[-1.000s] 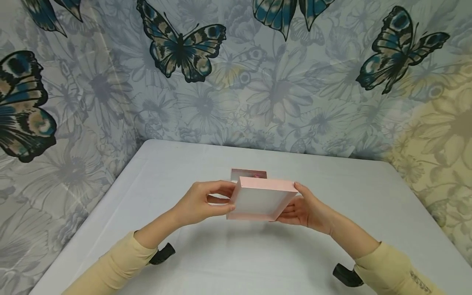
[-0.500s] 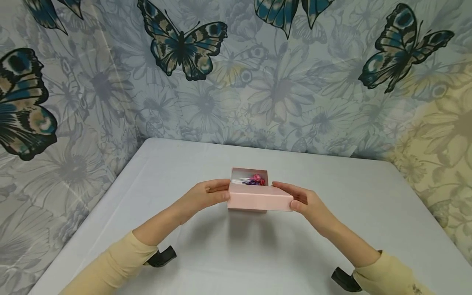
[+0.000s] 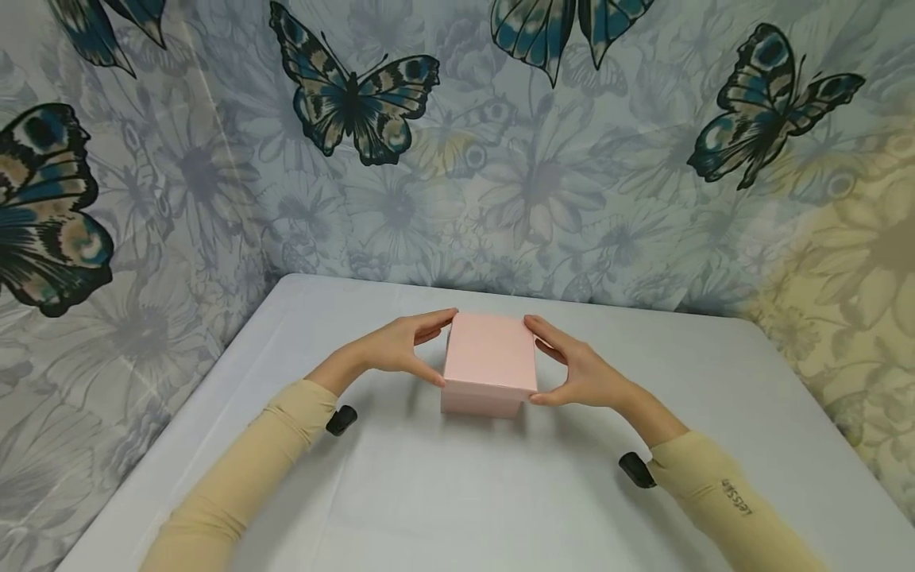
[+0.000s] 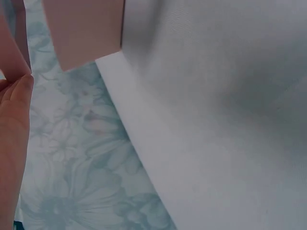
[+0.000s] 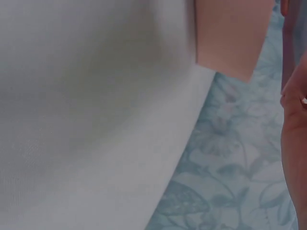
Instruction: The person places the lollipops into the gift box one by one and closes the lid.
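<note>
A pink box lid [image 3: 492, 349] sits level over a pink box base [image 3: 480, 403] in the head view, covering its opening. My left hand [image 3: 396, 344] holds the lid's left side, thumb at the near corner and fingers at the far one. On the opposite side, my right hand [image 3: 584, 372] grips the lid in the same way. Both wrist views show the lid's edge [image 4: 12, 55] apart from the base wall [image 5: 232, 36], so the lid is still raised. The inside of the box is hidden.
The box stands on a white-covered table [image 3: 429, 492]. Behind the table hangs a cloth with flowers and butterflies [image 3: 353, 107]. Black wrist devices [image 3: 341, 420] show at both sleeves.
The lid has turned from tilted in front of the base to level above it, and both hands have moved forward with it. The colourful wrapped things inside the base are now covered.
</note>
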Action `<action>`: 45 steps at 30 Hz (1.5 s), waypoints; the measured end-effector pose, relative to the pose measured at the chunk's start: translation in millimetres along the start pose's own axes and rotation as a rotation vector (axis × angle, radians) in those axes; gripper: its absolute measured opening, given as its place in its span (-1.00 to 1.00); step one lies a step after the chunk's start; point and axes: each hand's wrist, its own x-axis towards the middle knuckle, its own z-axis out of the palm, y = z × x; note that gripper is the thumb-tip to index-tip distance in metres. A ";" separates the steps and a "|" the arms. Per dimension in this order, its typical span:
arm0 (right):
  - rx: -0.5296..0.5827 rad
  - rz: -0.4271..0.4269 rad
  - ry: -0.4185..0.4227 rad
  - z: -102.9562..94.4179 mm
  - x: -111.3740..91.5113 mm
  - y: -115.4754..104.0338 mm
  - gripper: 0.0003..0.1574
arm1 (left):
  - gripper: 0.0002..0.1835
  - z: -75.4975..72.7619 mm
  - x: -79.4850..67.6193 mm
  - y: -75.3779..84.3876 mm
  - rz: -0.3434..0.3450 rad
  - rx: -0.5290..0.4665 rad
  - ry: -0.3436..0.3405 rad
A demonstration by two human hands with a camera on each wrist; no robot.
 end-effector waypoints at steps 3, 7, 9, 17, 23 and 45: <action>0.011 0.018 -0.023 4.5 3.1 11.4 0.38 | 0.24 1.3 2.9 -11.6 -0.045 0.000 -0.023; 0.014 0.064 -0.055 9.7 5.7 22.3 0.38 | 0.25 3.5 3.5 -22.3 -0.061 -0.002 -0.025; 0.010 0.083 -0.066 11.2 6.3 26.1 0.39 | 0.25 4.6 3.7 -25.8 -0.062 -0.005 -0.030; 0.018 0.111 -0.083 13.7 8.8 34.0 0.44 | 0.27 6.7 6.2 -30.8 -0.067 0.015 -0.024; 0.030 0.131 -0.098 17.3 8.0 38.2 0.45 | 0.26 10.8 6.1 -37.8 -0.094 -0.003 -0.037; -0.392 0.305 0.090 5.6 13.7 5.3 0.15 | 0.04 20.2 8.2 -8.4 -0.175 0.553 0.201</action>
